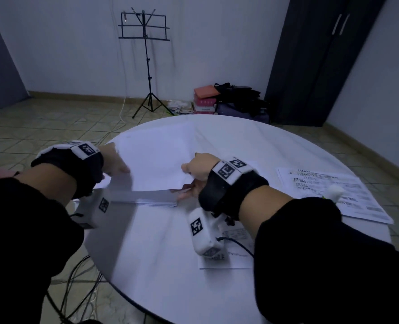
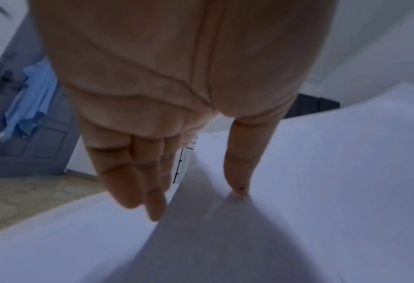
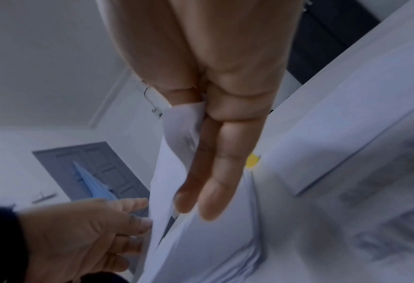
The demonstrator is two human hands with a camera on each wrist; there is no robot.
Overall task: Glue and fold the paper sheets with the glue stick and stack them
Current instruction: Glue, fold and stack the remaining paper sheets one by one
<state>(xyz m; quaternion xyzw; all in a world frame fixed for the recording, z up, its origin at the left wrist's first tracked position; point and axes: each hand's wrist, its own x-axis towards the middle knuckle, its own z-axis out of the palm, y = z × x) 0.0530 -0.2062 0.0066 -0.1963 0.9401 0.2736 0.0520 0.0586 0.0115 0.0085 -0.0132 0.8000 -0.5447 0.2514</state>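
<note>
Over a round table (image 1: pixel 217 288), both hands lift a blank sheet (image 1: pixel 161 160) above a paper stack (image 1: pixel 156 202): the left hand (image 1: pixel 115 161) pinches its left edge, the right hand (image 1: pixel 199 169) seemingly its right corner.

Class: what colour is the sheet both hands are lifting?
Plain white sheet, clearest in the head view.

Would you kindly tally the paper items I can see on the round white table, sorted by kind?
Blank white paper sheet, lifted off the table: 1
Stack of white paper sheets: 1
Printed paper sheets: 2
Total: 4 that can be told apart
</note>
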